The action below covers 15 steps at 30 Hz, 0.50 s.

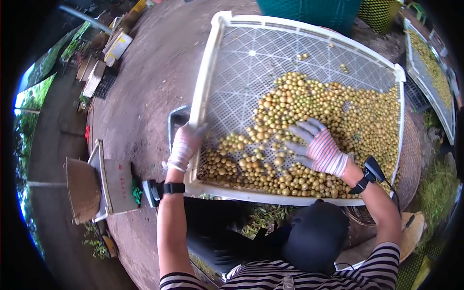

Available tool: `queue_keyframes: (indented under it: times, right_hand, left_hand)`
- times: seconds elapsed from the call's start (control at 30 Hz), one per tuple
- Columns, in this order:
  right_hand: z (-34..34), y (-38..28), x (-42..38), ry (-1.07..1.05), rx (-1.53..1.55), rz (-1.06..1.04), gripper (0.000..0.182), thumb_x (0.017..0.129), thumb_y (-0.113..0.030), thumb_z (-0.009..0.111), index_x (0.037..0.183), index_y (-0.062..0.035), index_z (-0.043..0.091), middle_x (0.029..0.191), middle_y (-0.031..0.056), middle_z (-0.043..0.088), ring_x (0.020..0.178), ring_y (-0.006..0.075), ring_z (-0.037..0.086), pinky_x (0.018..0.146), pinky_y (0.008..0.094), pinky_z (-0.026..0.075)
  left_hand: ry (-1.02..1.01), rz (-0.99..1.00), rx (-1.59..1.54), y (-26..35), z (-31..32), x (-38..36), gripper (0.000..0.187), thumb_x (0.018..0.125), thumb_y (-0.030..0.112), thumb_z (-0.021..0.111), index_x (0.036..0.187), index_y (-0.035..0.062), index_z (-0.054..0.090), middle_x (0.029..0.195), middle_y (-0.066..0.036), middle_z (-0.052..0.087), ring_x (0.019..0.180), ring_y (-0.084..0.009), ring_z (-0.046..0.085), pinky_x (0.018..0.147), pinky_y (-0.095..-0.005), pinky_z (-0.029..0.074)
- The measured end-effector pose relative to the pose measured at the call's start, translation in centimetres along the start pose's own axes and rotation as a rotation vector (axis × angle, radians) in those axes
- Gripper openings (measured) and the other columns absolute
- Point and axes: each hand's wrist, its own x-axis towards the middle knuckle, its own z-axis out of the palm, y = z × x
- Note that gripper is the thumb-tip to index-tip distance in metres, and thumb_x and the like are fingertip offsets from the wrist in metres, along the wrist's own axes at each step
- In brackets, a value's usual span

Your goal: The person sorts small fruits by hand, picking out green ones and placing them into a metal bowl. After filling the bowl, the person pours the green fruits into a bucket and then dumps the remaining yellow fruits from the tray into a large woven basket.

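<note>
A large white mesh tray (232,72) is tilted in front of me, with small round yellow-brown fruits (299,94) heaped over its right and lower parts. My left hand (186,145), in a striped glove with grey fingers, grips the tray's left rim; its fingertips are blurred. Over the fruits, my right hand (321,150) wears a matching glove, its fingers spread apart and touching the heap. Several stray fruits lie near the tray's upper edge, and the upper left mesh shows bare.
A teal tub (309,13) stands behind the tray, beside a yellow mesh basket (379,14). On the right, another tray (452,113) holds similar fruits. A woven basket (411,154) sits partly under my tray. Left are a brown basket (83,191) and white boxes (118,48).
</note>
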Motion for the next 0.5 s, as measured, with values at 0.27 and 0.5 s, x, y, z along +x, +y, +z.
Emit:
queue_keyframes:
  times: [0.27, 0.5]
  right_hand:
    - [5.9, -11.8, 15.5, 0.131, 0.078, -0.582, 0.038, 0.088, -0.02, 0.05, 0.125, -0.0166, 0.055, 0.129, 0.007, 0.054, 0.121, 0.0258, 0.048, 0.107, 0.0507, 0.032]
    - [6.4, -7.6, 13.0, 0.165, 0.097, -0.492, 0.025, 0.083, -0.023, 0.056, 0.106, -0.0178, 0.064, 0.11, 0.0043, 0.058, 0.112, 0.0245, 0.052, 0.105, 0.0486, 0.035]
  left_hand:
    - [0.005, -0.067, 0.019, 1.7, -0.4, -0.7, 0.046, 0.09, 0.042, 0.068, 0.1, -0.0029, 0.067, 0.078, -0.012, 0.071, 0.067, -0.0147, 0.058, 0.066, -0.0349, 0.049]
    - [-0.027, 0.014, -0.204, -0.9, 0.5, 0.1, 0.035, 0.09, 0.029, 0.071, 0.104, -0.0021, 0.065, 0.089, -0.007, 0.071, 0.074, -0.0117, 0.057, 0.069, -0.0298, 0.049]
